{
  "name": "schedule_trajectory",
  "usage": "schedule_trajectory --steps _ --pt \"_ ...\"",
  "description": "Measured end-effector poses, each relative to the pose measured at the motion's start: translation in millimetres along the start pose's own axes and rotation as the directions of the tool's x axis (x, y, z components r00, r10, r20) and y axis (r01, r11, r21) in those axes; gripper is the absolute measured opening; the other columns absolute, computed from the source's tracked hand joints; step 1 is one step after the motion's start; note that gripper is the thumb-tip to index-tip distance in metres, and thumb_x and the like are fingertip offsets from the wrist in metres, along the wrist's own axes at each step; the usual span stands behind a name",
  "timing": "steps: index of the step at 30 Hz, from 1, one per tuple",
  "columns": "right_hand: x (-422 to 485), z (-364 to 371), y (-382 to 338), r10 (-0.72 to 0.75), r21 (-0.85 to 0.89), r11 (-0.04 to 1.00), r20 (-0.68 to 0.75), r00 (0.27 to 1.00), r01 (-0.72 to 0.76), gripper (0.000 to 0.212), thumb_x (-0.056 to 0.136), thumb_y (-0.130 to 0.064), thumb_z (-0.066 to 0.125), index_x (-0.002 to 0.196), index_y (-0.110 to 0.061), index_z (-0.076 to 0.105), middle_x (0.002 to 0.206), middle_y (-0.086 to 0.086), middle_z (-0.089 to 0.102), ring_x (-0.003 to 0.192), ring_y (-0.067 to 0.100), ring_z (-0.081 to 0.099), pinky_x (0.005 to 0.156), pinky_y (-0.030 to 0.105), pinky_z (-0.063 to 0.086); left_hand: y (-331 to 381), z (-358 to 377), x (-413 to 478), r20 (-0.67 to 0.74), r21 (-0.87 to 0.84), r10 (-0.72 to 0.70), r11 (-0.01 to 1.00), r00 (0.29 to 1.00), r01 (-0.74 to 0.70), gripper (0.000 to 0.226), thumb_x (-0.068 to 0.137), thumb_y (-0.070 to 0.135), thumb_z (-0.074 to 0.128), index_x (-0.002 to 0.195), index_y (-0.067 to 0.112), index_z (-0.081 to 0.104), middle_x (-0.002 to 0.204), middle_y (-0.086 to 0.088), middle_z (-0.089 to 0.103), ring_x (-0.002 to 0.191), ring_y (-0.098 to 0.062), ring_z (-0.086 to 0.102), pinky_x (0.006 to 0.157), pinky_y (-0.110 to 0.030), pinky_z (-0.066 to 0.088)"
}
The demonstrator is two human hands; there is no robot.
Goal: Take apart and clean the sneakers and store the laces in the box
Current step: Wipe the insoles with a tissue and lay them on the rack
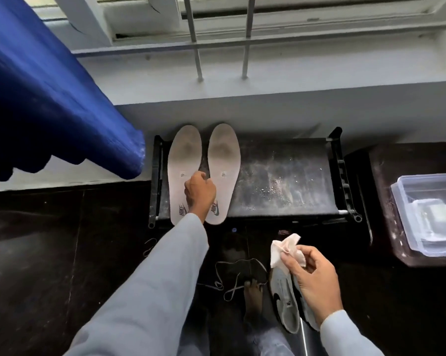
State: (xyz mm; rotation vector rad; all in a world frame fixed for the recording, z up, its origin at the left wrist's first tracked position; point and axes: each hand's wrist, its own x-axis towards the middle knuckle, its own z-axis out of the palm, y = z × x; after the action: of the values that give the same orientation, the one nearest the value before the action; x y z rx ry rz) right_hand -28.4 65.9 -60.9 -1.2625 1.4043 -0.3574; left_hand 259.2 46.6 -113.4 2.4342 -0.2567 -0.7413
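Two white insoles lie side by side on a low black rack: the left insole and the right insole. My left hand rests between them with its fingers curled at their inner edges; what it grips is hidden. My right hand pinches a crumpled pale cloth over a grey sneaker on the dark floor. Loose laces lie tangled on the floor beside my bare foot. A clear plastic box sits on a dark stand at the right.
A blue curtain hangs at the upper left. A white window sill with metal bars runs above the rack. The rack's top is dusty with crumbs on its right half. Dark tiled floor spreads to the left.
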Motion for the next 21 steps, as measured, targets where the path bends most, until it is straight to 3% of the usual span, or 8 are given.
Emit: schedule_trajectory --steps 7,12,15,18,21 --pt "-10.4 30.2 -5.4 0.044 0.056 0.998 -0.041 0.998 -0.042 0.016 0.078 -0.018 0.081 0.09 -0.019 0.07 0.087 0.0 0.075 0.085 0.019 0.072 0.074 0.033 0.058 -6.1 -2.1 17.1 0.089 -0.079 0.023 0.997 0.996 -0.016 0.023 0.09 0.015 0.058 0.105 0.014 0.076 0.108 -0.008 0.073 0.119 -0.028 0.053 0.092 -0.031 0.045" --pt "-10.9 48.3 -9.8 0.036 0.078 0.996 -0.071 0.997 -0.03 0.016 0.079 -0.016 0.081 0.091 -0.018 0.07 0.086 0.001 0.075 0.083 0.017 0.072 0.067 0.021 0.056 -10.2 0.7 20.1 0.142 -0.12 0.044 0.992 0.989 -0.027 0.019 0.087 0.019 0.066 0.103 0.014 0.075 0.102 -0.006 0.074 0.112 -0.028 0.059 0.096 -0.036 0.05" --pt "-1.7 55.9 -18.2 0.026 0.064 0.998 -0.088 0.996 -0.02 0.016 0.079 -0.018 0.08 0.091 -0.019 0.07 0.086 0.0 0.075 0.084 0.02 0.072 0.071 0.025 0.058 -14.6 5.5 20.5 0.169 -0.156 0.023 0.988 0.985 0.004 0.008 0.086 0.016 0.068 0.092 0.021 0.07 0.094 -0.003 0.073 0.107 -0.027 0.061 0.094 -0.04 0.052" --pt "13.6 57.1 -31.5 -0.057 -0.046 0.998 -0.1 0.993 0.053 0.016 0.081 -0.03 0.079 0.092 -0.025 0.069 0.087 -0.004 0.074 0.085 0.015 0.07 0.08 0.037 0.058 -14.3 8.3 15.9 0.19 -0.208 -0.002 0.977 0.982 0.042 0.019 0.086 0.014 0.067 0.075 0.029 0.061 0.089 0.001 0.071 0.105 -0.028 0.063 0.087 -0.045 0.057" --pt "25.4 52.3 -55.0 -0.224 -0.189 0.96 -0.087 0.971 0.205 0.016 0.085 -0.033 0.074 0.097 -0.024 0.069 0.087 -0.01 0.071 0.085 0.005 0.066 0.079 0.027 0.054 -6.2 0.7 0.8 0.209 -0.283 0.024 0.958 0.978 0.037 0.013 0.088 0.012 0.068 0.087 0.024 0.065 0.089 0.001 0.073 0.094 -0.02 0.068 0.083 -0.041 0.06"
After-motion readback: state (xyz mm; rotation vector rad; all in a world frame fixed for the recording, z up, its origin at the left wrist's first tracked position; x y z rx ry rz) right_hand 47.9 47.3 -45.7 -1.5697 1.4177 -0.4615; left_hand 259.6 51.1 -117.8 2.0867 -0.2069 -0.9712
